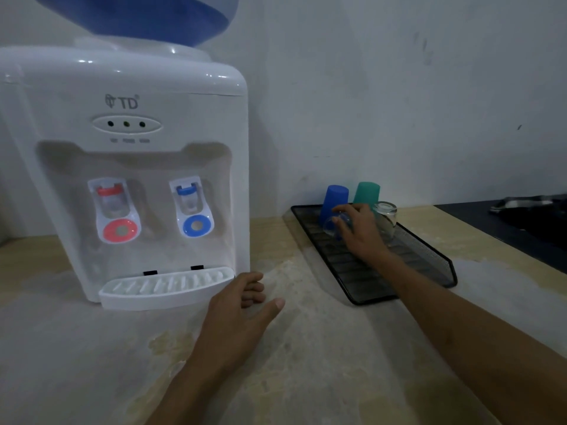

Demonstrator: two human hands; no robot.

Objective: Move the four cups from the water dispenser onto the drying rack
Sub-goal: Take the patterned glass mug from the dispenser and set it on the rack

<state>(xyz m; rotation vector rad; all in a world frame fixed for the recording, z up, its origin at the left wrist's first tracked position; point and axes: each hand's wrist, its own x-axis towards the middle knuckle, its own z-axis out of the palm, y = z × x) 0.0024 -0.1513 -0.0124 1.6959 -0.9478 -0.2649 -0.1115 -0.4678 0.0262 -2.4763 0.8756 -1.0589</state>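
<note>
Right hand (359, 228) grips a clear glass cup (336, 225), tilted over the black drying rack (429, 256); left hand (242, 305) rests open on the bench (306, 363).

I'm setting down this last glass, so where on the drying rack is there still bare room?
The near half of the drying rack is bare, from the right hand to the front rim. The far end is crowded: blue cup, green cup and clear glass stand upside down there, with the held glass beside them.
</note>
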